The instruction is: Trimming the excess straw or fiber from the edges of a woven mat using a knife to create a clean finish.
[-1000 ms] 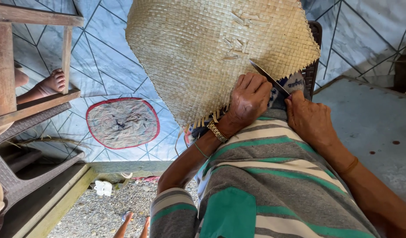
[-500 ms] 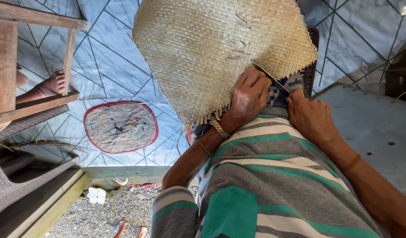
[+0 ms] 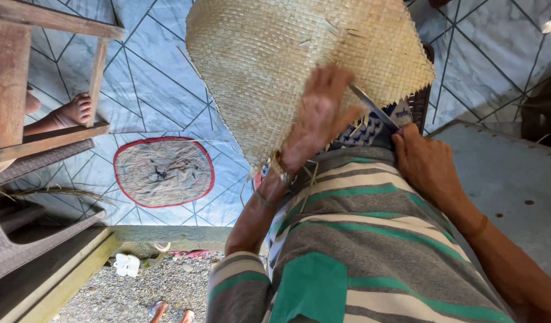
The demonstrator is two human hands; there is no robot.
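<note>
Left hand (image 3: 320, 116) presses flat, fingers spread, steadying the woven mat (image 3: 299, 66); right hand (image 3: 425, 161) clamps the knife (image 3: 371, 107) against its edge.

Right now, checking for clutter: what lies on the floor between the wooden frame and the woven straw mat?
In the head view, only a round red-edged rug on bare patterned floor.

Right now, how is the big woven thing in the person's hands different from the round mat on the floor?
The woven mat is pale straw, held up, with a loose frayed edge. The round mat is grey with a red rim and lies flat on the tiled floor. The woven mat looks bigger, but it is nearer. Both look woven.
</note>
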